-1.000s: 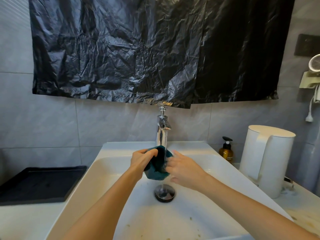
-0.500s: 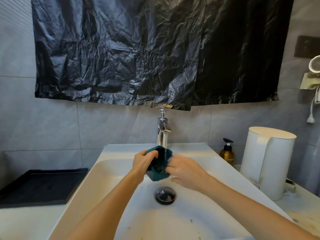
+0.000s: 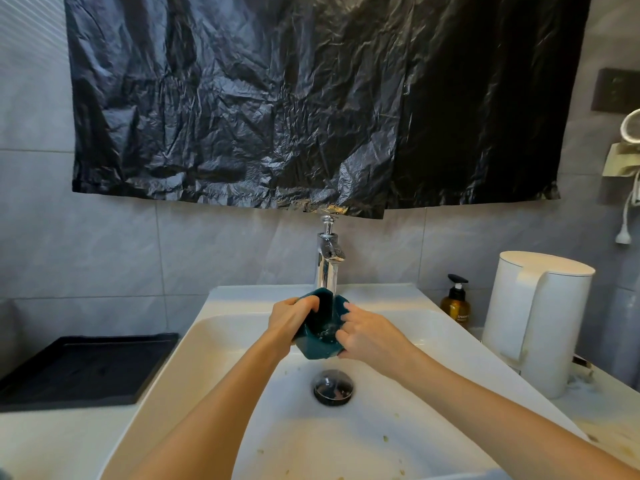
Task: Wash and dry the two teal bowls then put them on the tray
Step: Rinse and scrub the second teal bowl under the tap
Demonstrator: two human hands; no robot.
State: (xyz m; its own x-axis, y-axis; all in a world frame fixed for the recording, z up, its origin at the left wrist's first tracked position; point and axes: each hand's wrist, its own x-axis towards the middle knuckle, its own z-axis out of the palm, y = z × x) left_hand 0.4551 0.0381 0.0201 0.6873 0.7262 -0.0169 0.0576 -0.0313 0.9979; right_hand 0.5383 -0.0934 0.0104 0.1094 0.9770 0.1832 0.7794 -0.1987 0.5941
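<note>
One teal bowl point(image 3: 320, 336) is held over the white sink point(image 3: 242, 341), tilted toward me under the water running from the chrome tap point(image 3: 328, 258). My left hand point(image 3: 292, 317) grips its left rim, thumb outside and fingers curled over the edge. My right hand point(image 3: 363, 336) holds the right side, its fingers reaching over the rim into the bowl. Water pools inside. The black tray point(image 3: 83, 367) lies on the counter to the left with nothing on it. I see no second teal bowl.
A white kettle point(image 3: 535, 320) and an amber pump bottle point(image 3: 455, 303) stand right of the sink. The drain plug point(image 3: 333, 386) sits below the bowl. Food specks lie in the basin's near part. Black plastic sheeting point(image 3: 311, 98) hangs on the wall above the tap.
The bowl has tipped more toward me, showing its inside, and my right fingers have moved over the rim into it. Both hands stay under the tap.
</note>
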